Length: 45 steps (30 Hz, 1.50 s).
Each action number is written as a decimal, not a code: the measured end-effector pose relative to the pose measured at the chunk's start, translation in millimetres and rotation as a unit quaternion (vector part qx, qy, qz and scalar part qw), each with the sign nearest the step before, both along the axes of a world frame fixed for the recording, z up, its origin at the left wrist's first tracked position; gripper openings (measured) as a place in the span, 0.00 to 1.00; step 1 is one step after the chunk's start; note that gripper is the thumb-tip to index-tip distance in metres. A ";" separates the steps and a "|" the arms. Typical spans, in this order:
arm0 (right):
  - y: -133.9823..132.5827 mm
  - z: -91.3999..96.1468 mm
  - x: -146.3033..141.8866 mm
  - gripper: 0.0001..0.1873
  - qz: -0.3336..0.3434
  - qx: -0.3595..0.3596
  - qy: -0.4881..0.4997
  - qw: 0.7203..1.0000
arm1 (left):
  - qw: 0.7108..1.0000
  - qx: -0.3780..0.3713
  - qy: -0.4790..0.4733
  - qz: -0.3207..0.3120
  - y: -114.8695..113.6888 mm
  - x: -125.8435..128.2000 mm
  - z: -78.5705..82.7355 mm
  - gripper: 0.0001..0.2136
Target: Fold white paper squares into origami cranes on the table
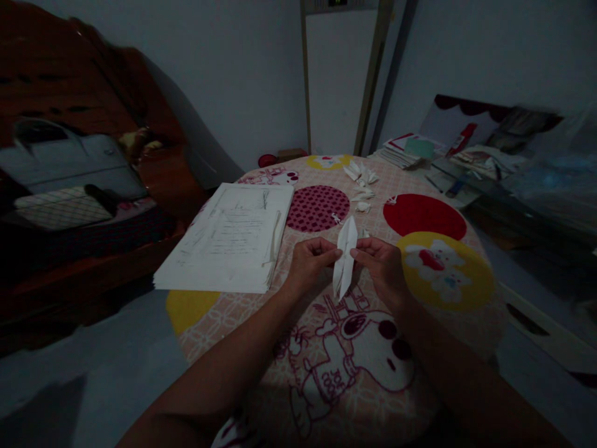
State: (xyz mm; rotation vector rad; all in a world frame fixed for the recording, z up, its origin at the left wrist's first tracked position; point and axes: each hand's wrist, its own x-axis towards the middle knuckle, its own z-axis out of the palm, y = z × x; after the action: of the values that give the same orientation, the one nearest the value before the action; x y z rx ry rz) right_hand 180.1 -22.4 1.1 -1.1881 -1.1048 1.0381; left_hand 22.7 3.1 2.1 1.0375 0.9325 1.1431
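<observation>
A piece of white folded paper (346, 258), long and pointed at both ends, is held upright above the round table. My left hand (313, 261) pinches its left side between thumb and fingers. From the other side my right hand (380, 264) grips it the same way, at about the same height. Just beyond the hands, several small folded white paper pieces (361, 175) lie on the patterned tablecloth (298, 298). To the left of my left hand rests a thick stack of white paper sheets (233, 233), with a narrow folded strip on its right edge.
A wooden seat (158, 168) with a light handbag (84, 163) on it stands at the left. On the right is a glass-topped surface (448, 180) with papers (405, 149) piled on it. A tall white cabinet-like unit (340, 81) stands behind the table.
</observation>
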 end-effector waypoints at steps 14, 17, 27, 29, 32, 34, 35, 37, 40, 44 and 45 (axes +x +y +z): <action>1.1 -6.0 -2.3 0.11 -0.003 -0.008 0.027 1.000 | 1.000 -0.004 -0.012 -0.018 2.8 -3.9 -2.1 0.14; 0.5 -6.3 -2.7 0.13 0.000 -0.014 0.029 0.999 | 1.000 0.001 -0.011 -0.015 3.6 -4.8 -1.5 0.20; 1.9 -9.5 -2.8 0.10 -0.021 -0.018 0.001 1.000 | 0.996 -0.052 -0.011 -0.068 1.9 -3.1 -0.1 0.16; 1.7 -8.6 -3.2 0.10 -0.019 -0.017 0.000 1.000 | 0.996 -0.059 -0.011 -0.071 2.5 -3.3 -1.8 0.14; 0.6 -7.2 -3.6 0.11 -0.016 -0.021 0.005 1.000 | 0.994 -0.070 -0.016 -0.078 3.4 -4.2 -2.6 0.13; -0.4 -7.0 -3.7 0.12 0.006 -0.027 0.021 0.999 | 0.994 -0.073 -0.023 -0.074 3.4 -4.7 -1.5 0.15; -0.8 -7.1 -3.6 0.12 0.024 -0.029 0.033 0.999 | 0.995 -0.073 -0.026 -0.069 3.3 -4.8 -0.6 0.16; -1.4 -7.7 -3.5 0.15 0.063 -0.030 0.060 0.996 | 0.995 -0.076 -0.026 -0.057 3.3 -5.2 1.0 0.17; -1.4 -9.0 -3.7 0.18 0.087 -0.036 0.082 0.992 | 0.994 -0.089 -0.015 -0.058 4.5 -6.0 1.3 0.18; -1.1 -9.8 -3.5 0.24 0.076 -0.053 0.094 0.991 | 0.993 -0.093 -0.021 -0.069 6.4 -7.2 -1.3 0.18; -1.1 -9.8 -3.1 0.27 0.076 -0.053 0.098 0.991 | 0.994 -0.086 -0.025 -0.068 6.5 -7.4 -1.7 0.18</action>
State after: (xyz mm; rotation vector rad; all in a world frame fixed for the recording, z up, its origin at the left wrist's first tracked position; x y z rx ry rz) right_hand 176.9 -23.4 -8.7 -1.0720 -1.0065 1.3153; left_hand 15.4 9.6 0.4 0.9135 0.8907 0.9546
